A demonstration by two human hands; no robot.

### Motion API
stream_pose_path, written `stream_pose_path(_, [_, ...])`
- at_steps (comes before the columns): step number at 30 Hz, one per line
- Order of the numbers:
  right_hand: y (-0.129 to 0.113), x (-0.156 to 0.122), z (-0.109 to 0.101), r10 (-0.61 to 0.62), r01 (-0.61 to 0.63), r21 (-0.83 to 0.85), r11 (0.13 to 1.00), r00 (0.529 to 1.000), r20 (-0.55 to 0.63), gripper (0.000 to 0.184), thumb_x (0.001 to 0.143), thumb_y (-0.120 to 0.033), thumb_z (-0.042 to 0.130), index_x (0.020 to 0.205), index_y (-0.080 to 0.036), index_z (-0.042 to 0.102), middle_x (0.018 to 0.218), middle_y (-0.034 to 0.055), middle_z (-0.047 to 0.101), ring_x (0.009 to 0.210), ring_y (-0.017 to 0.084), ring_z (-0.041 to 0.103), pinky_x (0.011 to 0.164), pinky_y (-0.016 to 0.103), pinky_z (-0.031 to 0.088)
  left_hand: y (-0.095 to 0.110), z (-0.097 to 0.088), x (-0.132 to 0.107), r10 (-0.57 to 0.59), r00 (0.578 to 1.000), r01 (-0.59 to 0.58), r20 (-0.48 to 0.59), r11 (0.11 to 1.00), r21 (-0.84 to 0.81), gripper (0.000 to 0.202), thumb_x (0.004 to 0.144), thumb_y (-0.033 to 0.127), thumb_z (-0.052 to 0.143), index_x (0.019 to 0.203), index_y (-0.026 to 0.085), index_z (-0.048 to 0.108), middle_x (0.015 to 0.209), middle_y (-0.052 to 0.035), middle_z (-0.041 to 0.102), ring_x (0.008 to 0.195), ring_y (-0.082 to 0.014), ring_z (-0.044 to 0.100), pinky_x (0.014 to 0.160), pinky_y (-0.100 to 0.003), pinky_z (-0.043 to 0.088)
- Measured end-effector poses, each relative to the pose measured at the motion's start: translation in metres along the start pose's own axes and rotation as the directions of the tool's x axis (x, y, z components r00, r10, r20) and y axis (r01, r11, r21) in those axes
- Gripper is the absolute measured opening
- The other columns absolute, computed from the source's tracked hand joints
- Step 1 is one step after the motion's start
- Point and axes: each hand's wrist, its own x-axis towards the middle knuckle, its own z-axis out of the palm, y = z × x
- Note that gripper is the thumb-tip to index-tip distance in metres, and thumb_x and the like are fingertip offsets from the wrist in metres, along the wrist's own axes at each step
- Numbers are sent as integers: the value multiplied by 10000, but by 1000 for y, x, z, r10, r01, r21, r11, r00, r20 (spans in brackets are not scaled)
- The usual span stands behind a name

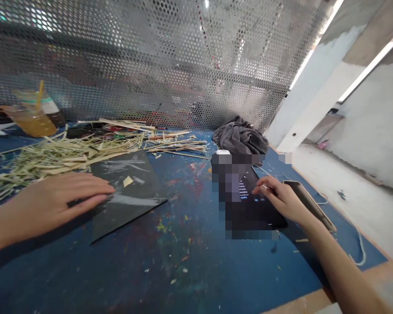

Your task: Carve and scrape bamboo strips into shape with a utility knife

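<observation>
- Where the far side is reached, beyond the left hand (65,196) and the right hand (284,198), the view is closed off by a metal mesh (134,65).
- Beneath both hands, a blue table (183,279) is spread, its top marked with paint.
- Beyond the left hand, pale strips (62,155) are heaped loosely.
- Under the left fingers, a dark board (147,185) is laid flat, its surface smeared with grey. Nothing is grasped by this hand: it is held palm down, its fingers stretched out together over the board's near left part.
- Beyond the right hand, a grey cloth (240,137) is bunched near the mesh.
- Below the right fingertips, a black tablet (268,213) is placed, partly hidden by blurred blocks. The fingers are bent over its right side; whether it is touched, or anything is pinched, cannot be told.
- Just beside the right hand, on its outer side, a phone (309,205) is set down, partly covered by the wrist.
- Well beyond the left hand, past the strips, a cup (36,124) is stood, filled with orange drink.
- Just ahead of the left fingertips, a pale scrap (127,181) is left on the board.
</observation>
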Motion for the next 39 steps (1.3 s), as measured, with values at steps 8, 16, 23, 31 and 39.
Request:
stream_pose_path(8, [-4,2,1,-140,145,-93,985,988,58,171,892,-190,395,958,-217,550,947,60,649,837,187,596,734,325,444,56,30,-16,97,993,-92,74,993,-69,325,931,536,345,1186,509,544,1334,138,518,1236,-229,494,1079,-477,345])
stream_pose_path(16, [-5,1,1,-148,157,-153,976,987,69,198,845,-132,416,953,-225,554,946,49,637,830,183,584,720,311,436,98,36,-23,350,892,-369,286,929,14,570,863,475,508,1377,501,266,1461,67,324,1258,-318,462,999,-497,446])
stream_pose_path(23, [-3,-1,-3,-132,132,-125,983,991,15,197,852,-137,427,960,-235,560,953,30,654,849,182,595,736,310,435,149,42,-15,534,792,-536,294,840,-84,659,837,596,488,1422,408,250,1463,-57,314,1262,-352,443,920,-485,493])
stream_pose_path(31, [2,-2,-4,-165,171,-127,977,985,52,207,847,-122,431,961,-237,559,961,34,650,867,185,594,749,312,430,192,42,4,552,775,-558,307,826,-78,644,829,621,492,1387,315,394,1428,-111,402,1235,-366,473,886,-508,494])
stream_pose_path(39, [0,-3,-1,-187,192,-129,973,981,50,256,819,-86,441,957,-253,577,943,17,643,823,176,577,728,311,421,160,44,22,526,850,-527,-39,847,-70,266,908,297,481,1142,255,601,1285,-58,554,1211,-268,473,996,-452,416])
